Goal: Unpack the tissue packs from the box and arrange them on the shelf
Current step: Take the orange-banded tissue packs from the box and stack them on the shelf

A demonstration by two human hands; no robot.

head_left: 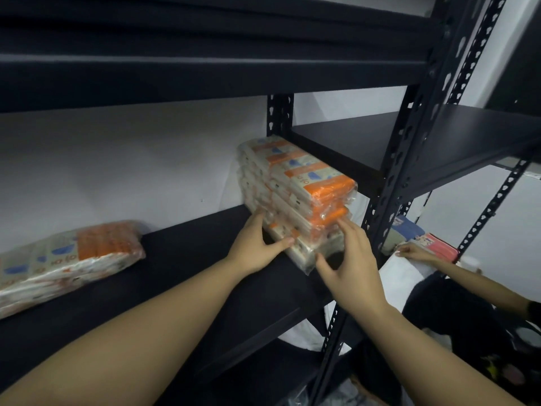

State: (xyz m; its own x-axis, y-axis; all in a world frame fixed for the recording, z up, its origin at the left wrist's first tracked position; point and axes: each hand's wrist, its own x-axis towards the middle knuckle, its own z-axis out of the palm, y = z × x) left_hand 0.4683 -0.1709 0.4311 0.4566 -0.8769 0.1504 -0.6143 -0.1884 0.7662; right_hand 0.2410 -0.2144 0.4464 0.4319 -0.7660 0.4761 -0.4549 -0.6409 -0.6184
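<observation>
A stack of several orange-and-beige tissue packs [295, 189] in clear wrap stands at the right end of the black metal shelf [181, 276], against the white wall. My left hand [256, 244] touches the stack's left side low down, fingers fairly straight, thumb against the bottom pack. My right hand [349, 259] rests on the stack's front end, fingers spread on the wrap, thumb under the bottom pack's corner. Another tissue pack [67, 259] lies flat at the shelf's left end. The box is out of view.
A slotted black upright post [409, 159] stands just right of the stack. A neighbouring black shelf unit [456, 133] lies beyond it. At the lower right another person's hand [412, 253] touches white material near a blue pack [407, 230] and a pink pack [439, 244].
</observation>
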